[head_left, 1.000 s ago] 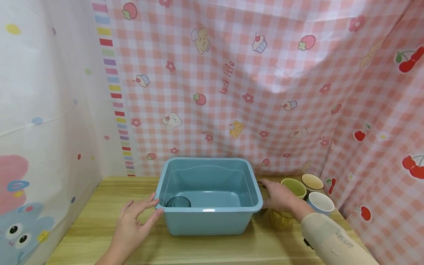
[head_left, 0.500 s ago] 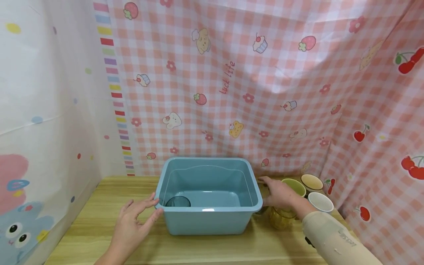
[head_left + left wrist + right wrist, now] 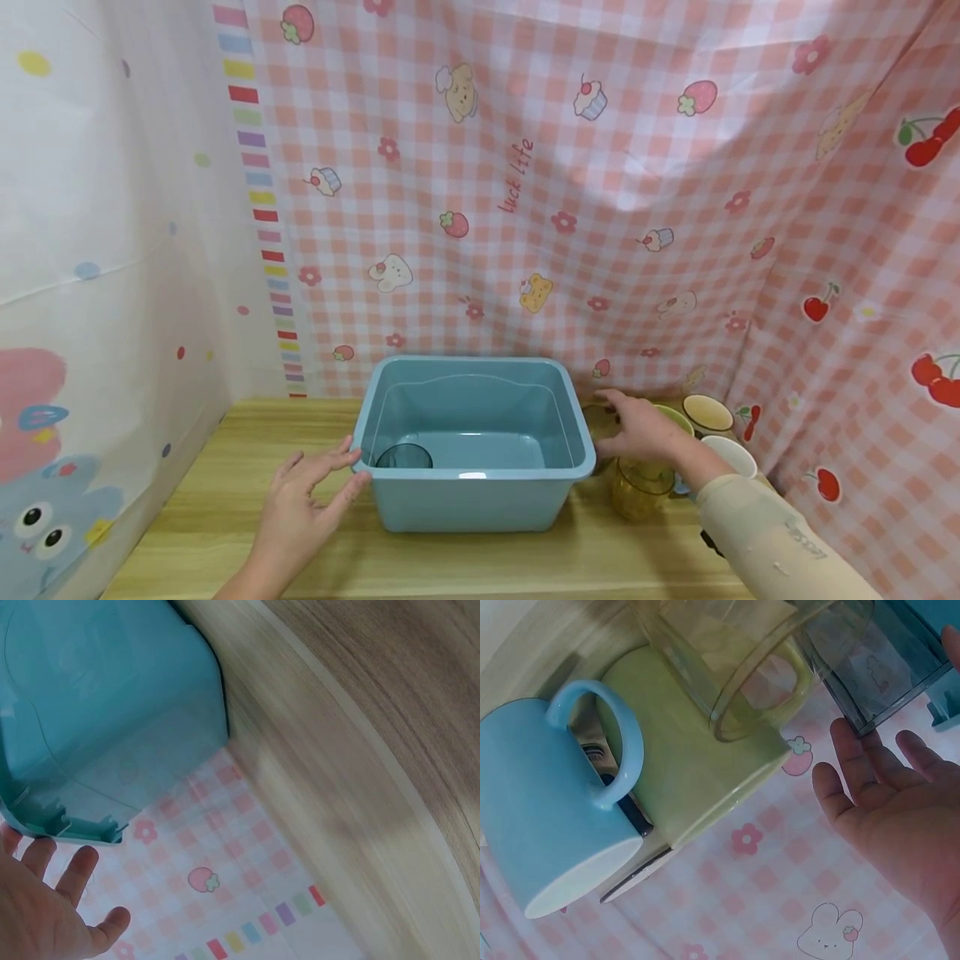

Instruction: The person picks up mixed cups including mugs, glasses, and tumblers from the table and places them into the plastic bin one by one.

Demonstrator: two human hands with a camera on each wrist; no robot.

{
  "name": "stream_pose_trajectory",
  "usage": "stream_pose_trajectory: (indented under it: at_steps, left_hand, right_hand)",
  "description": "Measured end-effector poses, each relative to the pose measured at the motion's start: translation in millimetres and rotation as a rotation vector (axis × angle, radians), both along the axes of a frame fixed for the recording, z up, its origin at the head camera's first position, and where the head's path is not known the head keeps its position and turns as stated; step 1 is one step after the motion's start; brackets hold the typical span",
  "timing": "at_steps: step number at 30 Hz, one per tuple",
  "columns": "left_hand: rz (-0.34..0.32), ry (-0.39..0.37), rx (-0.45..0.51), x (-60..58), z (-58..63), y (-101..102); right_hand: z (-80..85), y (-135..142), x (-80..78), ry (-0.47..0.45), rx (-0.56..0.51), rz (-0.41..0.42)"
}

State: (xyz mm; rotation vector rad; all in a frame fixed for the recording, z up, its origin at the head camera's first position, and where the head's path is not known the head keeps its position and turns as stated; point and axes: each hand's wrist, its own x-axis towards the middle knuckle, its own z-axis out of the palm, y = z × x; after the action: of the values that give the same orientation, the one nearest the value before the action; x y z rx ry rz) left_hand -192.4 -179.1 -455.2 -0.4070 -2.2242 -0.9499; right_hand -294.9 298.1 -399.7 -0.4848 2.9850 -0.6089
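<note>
A blue plastic tub (image 3: pixel 472 504) stands mid-table with a dark see-through glass (image 3: pixel 403 457) in its near left corner. My left hand (image 3: pixel 296 508) rests its spread fingertips at the tub's left rim. Right of the tub, my right hand (image 3: pixel 645 429) is around the top of another dark clear glass (image 3: pixel 881 664), thumb and fingers apart on either side; in the right wrist view its fingers (image 3: pixel 847 754) look loosely straight and touch the rim. An amber glass (image 3: pixel 637 492) stands just nearer. The hand partly hides a green mug (image 3: pixel 690 765).
At the far right stand a light blue mug (image 3: pixel 547 802) with a white inside and a mug with a cream inside (image 3: pixel 707 413). Checked cloth (image 3: pixel 480 250) hangs behind the wooden table (image 3: pixel 420 567), and white printed cloth (image 3: pixel 135 208) at its left.
My right hand has shifted away and slightly right, its fingers spreading further, so more of the dark glass shows. My left hand and the tub have stayed put.
</note>
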Motion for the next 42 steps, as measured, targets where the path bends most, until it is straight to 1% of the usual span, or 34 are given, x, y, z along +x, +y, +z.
stream_pose_trajectory:
  at_steps: [7,14,25,32,37,42]
  left_hand:
    - [0.002,-0.002,-0.006,0.1,0.4,-0.2]
    - [-0.003,0.038,-0.001,0.1,-0.4,0.4]
    - [0.0,0.01,0.0,0.0,-0.9,0.7]
    - [-0.005,0.03,0.003,0.6,-0.2,1.5]
    - [-0.003,0.016,0.002,-0.6,-1.2,0.0]
    - [-0.001,0.02,0.002,-1.6,-1.8,-0.8]
  right_hand:
    - [7.9,3.4,3.3,0.018,0.001,-0.004]
    - [12.0,5.3,4.5,0.029,-0.009,-0.008]
    - [15.4,9.3,4.0,-0.01,-0.029,-0.031]
    - [15.6,10.6,4.3,-0.01,-0.035,-0.034]
    - [17.7,10.9,5.4,-0.01,-0.035,-0.042]
    - [19.8,12.0,6.4,-0.003,-0.035,-0.04]
